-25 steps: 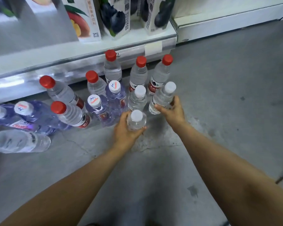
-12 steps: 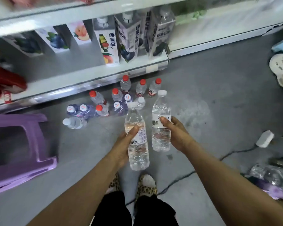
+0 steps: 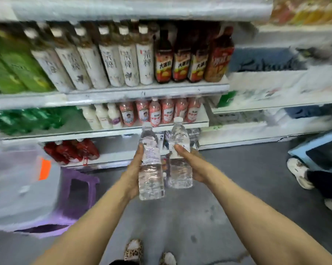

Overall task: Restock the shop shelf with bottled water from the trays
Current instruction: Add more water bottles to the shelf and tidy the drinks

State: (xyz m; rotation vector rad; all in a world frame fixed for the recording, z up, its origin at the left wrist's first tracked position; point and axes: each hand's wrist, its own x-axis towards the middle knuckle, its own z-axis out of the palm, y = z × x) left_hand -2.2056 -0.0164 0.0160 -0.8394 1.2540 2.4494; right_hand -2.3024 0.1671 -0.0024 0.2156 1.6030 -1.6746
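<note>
My left hand (image 3: 131,175) grips a clear water bottle (image 3: 150,169) with a white cap, held upright in front of me. My right hand (image 3: 193,165) grips a second clear white-capped water bottle (image 3: 180,157) right beside it. Both bottles hang in the air before the shop shelf (image 3: 148,92), at about the height of its lower levels. The view is blurred by motion. The bottles left on the floor are hidden behind my hands and the two held bottles.
The shelf holds rows of white-labelled and dark tea bottles above, pink-labelled bottles and small white bottles below, red packs lower left. A purple stool (image 3: 75,190) stands on the floor at left. Another person's white shoe (image 3: 299,173) and a blue stool (image 3: 321,152) are at right.
I have risen from the floor with a bottle in each hand. The view has swung up from the floor bottles to the upper shelves, and both bottles have come up with it.
</note>
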